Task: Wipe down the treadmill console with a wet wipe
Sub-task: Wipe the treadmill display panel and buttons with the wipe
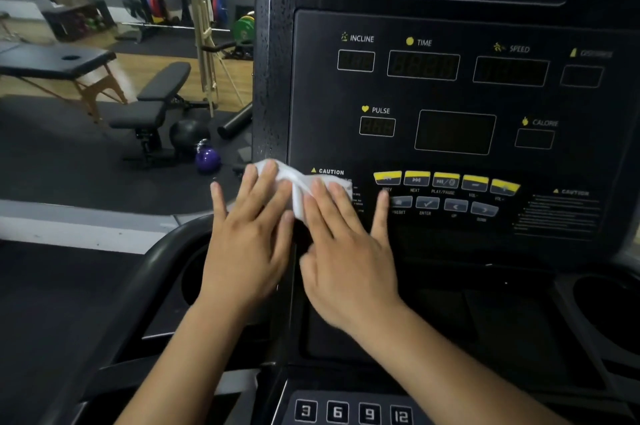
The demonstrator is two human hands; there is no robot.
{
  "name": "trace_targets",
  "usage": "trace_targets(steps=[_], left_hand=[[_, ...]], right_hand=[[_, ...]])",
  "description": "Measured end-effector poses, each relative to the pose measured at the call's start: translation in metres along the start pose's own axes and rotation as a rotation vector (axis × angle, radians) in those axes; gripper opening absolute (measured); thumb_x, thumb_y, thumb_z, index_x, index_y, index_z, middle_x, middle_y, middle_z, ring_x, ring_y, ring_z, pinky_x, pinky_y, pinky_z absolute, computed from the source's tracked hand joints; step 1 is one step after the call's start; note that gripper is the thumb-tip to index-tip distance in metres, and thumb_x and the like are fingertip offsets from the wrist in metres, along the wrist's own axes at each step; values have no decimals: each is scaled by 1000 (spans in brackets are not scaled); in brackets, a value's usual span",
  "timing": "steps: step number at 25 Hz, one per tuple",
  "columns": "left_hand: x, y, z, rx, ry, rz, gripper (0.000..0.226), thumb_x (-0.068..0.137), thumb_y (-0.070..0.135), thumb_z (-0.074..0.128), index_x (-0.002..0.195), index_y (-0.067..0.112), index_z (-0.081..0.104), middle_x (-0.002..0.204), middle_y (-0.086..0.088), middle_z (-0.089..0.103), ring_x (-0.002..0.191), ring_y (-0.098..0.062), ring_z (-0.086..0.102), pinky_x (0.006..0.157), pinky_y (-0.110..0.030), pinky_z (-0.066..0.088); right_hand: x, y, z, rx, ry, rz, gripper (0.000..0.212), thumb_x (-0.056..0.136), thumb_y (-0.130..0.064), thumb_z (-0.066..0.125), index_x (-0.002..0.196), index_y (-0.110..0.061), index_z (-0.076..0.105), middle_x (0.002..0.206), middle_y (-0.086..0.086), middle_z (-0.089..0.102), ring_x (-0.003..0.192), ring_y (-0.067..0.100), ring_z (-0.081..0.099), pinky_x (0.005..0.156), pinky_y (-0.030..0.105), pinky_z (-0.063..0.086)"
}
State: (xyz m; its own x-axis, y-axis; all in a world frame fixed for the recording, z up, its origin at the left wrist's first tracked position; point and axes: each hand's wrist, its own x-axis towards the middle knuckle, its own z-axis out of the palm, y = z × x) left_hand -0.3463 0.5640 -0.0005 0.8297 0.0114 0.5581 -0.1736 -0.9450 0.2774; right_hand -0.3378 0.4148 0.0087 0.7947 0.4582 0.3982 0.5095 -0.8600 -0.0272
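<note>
On the console [450, 26], straight-fingered left hand [247, 244] and right hand [346, 268] press the crosswise wipe [297, 186].

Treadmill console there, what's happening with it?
A person is wiping it down. The left hand and right hand press a white wipe flat against the console at its lower left, beside the CAUTION label. The console's left edge looks beaded with droplets. The wipe lies left of the yellow buttons.

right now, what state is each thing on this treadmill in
wipe, bunched, pressed against the console's lower left
left hand, fingers straight, pressing the wipe
right hand, fingers straight, pressing the wipe
console, left edge beaded with wet drops
displays, dark, nothing lit
</note>
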Motion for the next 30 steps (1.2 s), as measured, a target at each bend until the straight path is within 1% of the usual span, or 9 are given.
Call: trace_targets(steps=[2,5,7,10,13,16,21,26,30], left_hand=[[7,-1,-2,-138,12,-47,51,101,35,31,145,14,46,161,-4,24,151,-21,13,121,-51,3],[-18,-1,6,-193,14,-39,51,101,35,32,145,13,47,160,-1,22,151,-18,13,123,-41,5],[-36,-2,9,-222,20,-63,49,100,34,34,139,11,52,158,0,25,149,-17,18,122,-44,11],[-19,-3,6,-213,40,-87,49,101,32,33,134,7,57,157,-7,31,148,-24,24,121,-46,16],[-13,2,6,-194,30,-82,51,101,33,30,139,7,52,158,-9,29,150,-23,17,122,-42,14],[-47,13,16,-136,-49,-41,50,103,35,30,144,13,47,158,-5,28,151,-21,14,122,-46,14],[-22,22,10,21,-70,-4,57,104,42,18,148,16,42,159,-2,30,151,-17,11,122,-38,-4],[-47,44,14,9,-159,7,57,103,44,20,149,17,41,157,0,34,150,-13,14,123,-44,2],[-23,54,11,49,-137,21,57,103,45,19,150,19,38,156,0,35,149,-15,20,122,-46,0]], right_hand=[[14,-6,-5,16,3,3,69,87,-34,25,153,-15,23,162,1,15,150,16,4,113,67,-1],[-7,-10,6,40,-22,-6,69,86,-33,27,153,-15,23,162,1,14,150,17,3,113,67,3],[-25,-8,11,30,-46,-50,69,85,-34,30,151,-13,30,161,1,17,149,16,8,112,67,5],[-13,-1,8,-29,-50,-87,66,88,-35,30,150,-13,31,161,0,20,149,15,10,112,68,2],[-7,-2,3,-3,-47,-63,64,91,-36,29,151,-14,28,161,-1,18,149,14,7,113,67,0],[-32,3,8,30,-55,-64,61,93,-36,31,149,-14,34,160,0,23,149,14,12,113,67,5],[-20,23,-4,-2,-44,-72,58,95,-38,29,147,-13,39,158,-1,29,148,12,16,113,67,2],[-47,29,-2,44,-56,-52,56,95,-37,31,144,-14,43,156,0,33,147,12,20,113,66,8],[-33,44,-14,36,-32,-42,54,96,-36,30,142,-14,47,153,-1,38,145,11,24,114,66,5]])
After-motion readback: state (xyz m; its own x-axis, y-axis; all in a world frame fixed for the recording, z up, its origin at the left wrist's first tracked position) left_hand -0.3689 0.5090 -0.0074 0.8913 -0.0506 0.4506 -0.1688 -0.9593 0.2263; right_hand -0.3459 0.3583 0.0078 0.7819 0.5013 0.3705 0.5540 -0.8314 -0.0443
